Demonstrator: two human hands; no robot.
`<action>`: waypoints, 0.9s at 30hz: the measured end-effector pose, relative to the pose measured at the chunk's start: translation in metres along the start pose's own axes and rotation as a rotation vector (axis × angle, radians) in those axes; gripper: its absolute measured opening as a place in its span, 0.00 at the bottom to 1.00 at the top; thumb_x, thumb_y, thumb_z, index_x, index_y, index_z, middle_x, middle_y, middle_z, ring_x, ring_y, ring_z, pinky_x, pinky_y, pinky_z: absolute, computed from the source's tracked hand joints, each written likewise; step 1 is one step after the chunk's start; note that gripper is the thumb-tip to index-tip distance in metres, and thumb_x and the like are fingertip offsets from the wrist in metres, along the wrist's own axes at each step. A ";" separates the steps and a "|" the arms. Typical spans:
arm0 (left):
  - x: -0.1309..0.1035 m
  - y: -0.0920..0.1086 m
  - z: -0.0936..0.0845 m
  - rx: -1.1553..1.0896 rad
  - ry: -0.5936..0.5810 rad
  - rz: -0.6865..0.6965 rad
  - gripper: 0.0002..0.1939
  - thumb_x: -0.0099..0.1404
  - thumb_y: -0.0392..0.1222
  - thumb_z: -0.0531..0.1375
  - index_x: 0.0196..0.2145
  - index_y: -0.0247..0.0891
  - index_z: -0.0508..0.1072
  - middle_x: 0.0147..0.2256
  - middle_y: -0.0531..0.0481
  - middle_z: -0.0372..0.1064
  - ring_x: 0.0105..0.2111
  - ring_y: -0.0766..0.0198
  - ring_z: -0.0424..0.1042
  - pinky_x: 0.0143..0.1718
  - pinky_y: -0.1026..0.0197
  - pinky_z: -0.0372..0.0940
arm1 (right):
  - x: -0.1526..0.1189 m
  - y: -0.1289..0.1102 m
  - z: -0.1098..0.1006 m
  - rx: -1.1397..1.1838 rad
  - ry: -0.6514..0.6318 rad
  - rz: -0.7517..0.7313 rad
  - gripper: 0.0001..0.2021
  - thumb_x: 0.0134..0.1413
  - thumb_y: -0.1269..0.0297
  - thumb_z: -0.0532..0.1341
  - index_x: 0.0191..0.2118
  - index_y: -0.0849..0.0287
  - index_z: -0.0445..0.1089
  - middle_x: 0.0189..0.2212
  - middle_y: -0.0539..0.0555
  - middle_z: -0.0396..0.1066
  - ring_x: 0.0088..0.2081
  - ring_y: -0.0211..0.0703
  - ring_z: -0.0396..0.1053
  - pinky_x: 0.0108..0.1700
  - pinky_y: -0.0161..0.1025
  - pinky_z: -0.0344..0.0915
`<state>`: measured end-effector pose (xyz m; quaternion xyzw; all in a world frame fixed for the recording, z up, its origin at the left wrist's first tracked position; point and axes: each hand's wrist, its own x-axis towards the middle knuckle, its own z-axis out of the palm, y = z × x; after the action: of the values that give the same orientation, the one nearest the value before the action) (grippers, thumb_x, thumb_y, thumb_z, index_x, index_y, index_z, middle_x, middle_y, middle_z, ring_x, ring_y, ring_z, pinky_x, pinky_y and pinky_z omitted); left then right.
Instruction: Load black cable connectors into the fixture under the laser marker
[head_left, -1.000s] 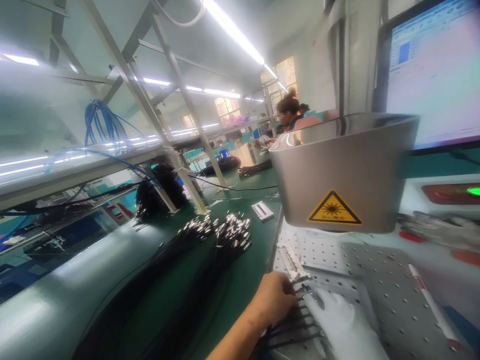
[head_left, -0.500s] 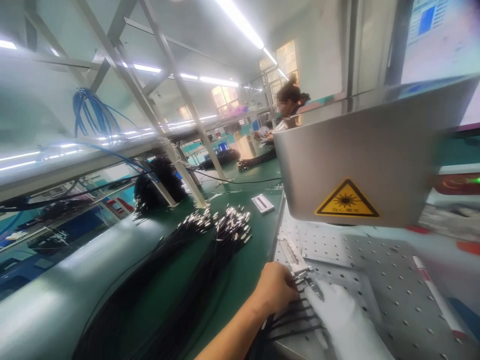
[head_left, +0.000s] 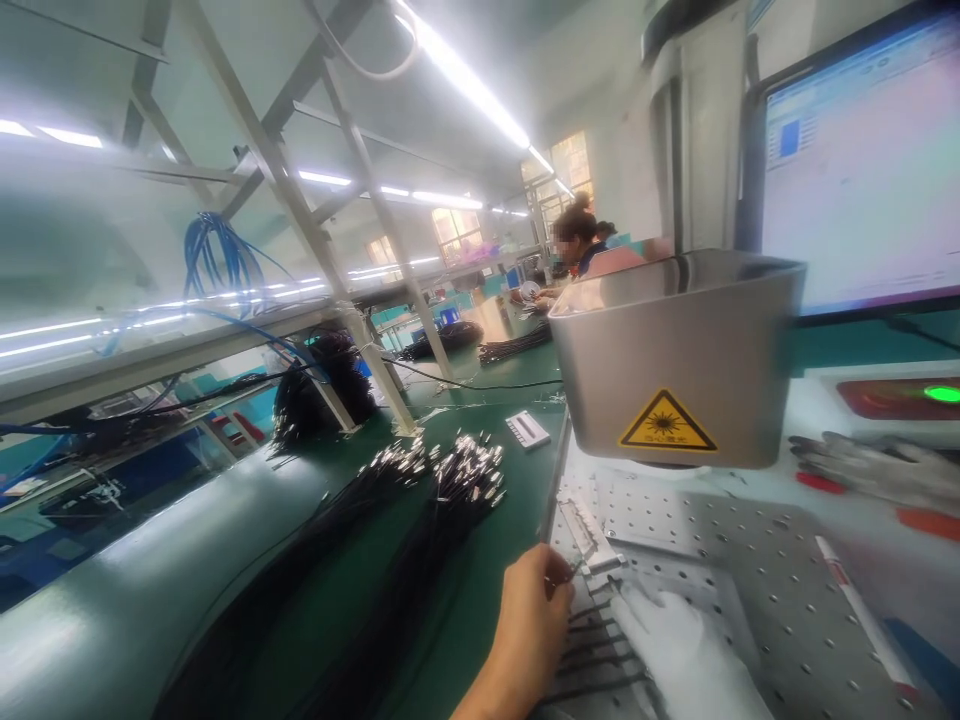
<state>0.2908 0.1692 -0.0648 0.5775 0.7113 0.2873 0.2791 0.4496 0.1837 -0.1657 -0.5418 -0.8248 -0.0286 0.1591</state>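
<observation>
My bare left hand [head_left: 531, 620] is closed, its thumb and forefinger pinched on a thin dark cable end beside the metal fixture. The gloved right hand [head_left: 679, 635] is at the lower right of the fixture [head_left: 589, 530], its fingers near the connectors at the fixture's lower end; white fabric and blur hide what it holds, if anything. Several black cables [head_left: 600, 655] run side by side between my hands on the perforated metal plate [head_left: 795, 590]. Two bundles of black cables with silvery ends [head_left: 471, 470] lie on the green table to the left.
A metal housing with a yellow laser sign [head_left: 667, 425] overhangs the plate. A pale slotted block [head_left: 528, 430] lies on the green table [head_left: 300, 530]. A marker [head_left: 862, 610], grey glove [head_left: 877, 462] and monitor [head_left: 862, 170] are at right. A person [head_left: 581, 240] sits beyond.
My left hand has moved a little left and down from the fixture, and a thin cable end now shows in its pinch. The camera view has shifted, showing more of the monitor.
</observation>
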 end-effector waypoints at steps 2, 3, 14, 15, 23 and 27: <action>0.000 -0.001 0.003 0.078 -0.003 0.055 0.08 0.56 0.30 0.56 0.30 0.37 0.74 0.32 0.51 0.70 0.34 0.64 0.67 0.36 0.63 0.58 | 0.000 -0.004 -0.006 -0.073 0.009 -0.021 0.27 0.47 0.81 0.56 0.48 0.47 0.75 0.45 0.53 0.74 0.39 0.46 0.71 0.38 0.37 0.67; 0.000 0.000 0.005 0.112 -0.017 0.074 0.09 0.57 0.29 0.56 0.30 0.37 0.75 0.32 0.50 0.71 0.35 0.63 0.67 0.37 0.63 0.58 | 0.001 -0.007 -0.010 -0.105 0.012 -0.020 0.27 0.46 0.82 0.56 0.48 0.46 0.75 0.45 0.51 0.74 0.39 0.46 0.72 0.38 0.37 0.68; 0.010 0.005 0.017 0.502 -0.194 0.115 0.15 0.63 0.29 0.50 0.36 0.35 0.77 0.39 0.42 0.72 0.35 0.60 0.69 0.35 0.60 0.59 | 0.001 0.000 0.010 -0.070 0.162 0.038 0.21 0.52 0.79 0.55 0.40 0.45 0.77 0.30 0.52 0.74 0.26 0.43 0.70 0.28 0.36 0.68; 0.011 0.005 0.018 0.528 -0.209 0.123 0.15 0.63 0.29 0.49 0.36 0.35 0.76 0.40 0.41 0.72 0.36 0.59 0.70 0.36 0.59 0.59 | 0.000 0.004 0.015 -0.047 0.154 0.033 0.21 0.50 0.78 0.55 0.41 0.45 0.77 0.31 0.51 0.74 0.26 0.43 0.70 0.28 0.35 0.67; 0.009 0.007 0.015 0.639 -0.290 0.207 0.14 0.56 0.27 0.51 0.34 0.36 0.74 0.40 0.43 0.72 0.37 0.58 0.70 0.34 0.60 0.60 | 0.000 0.034 0.062 -0.091 0.021 -0.159 0.35 0.33 0.77 0.60 0.52 0.43 0.73 0.42 0.54 0.75 0.22 0.41 0.65 0.26 0.37 0.65; 0.006 0.004 0.013 0.655 -0.320 0.260 0.18 0.58 0.27 0.50 0.41 0.39 0.74 0.42 0.45 0.71 0.40 0.58 0.71 0.38 0.61 0.63 | 0.009 0.046 0.076 -0.023 -0.028 -0.169 0.28 0.40 0.71 0.60 0.50 0.42 0.75 0.34 0.54 0.75 0.21 0.43 0.67 0.20 0.35 0.60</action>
<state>0.3017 0.1770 -0.0707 0.7590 0.6338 -0.0159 0.1485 0.4704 0.2271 -0.2411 -0.4722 -0.8695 -0.0438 0.1381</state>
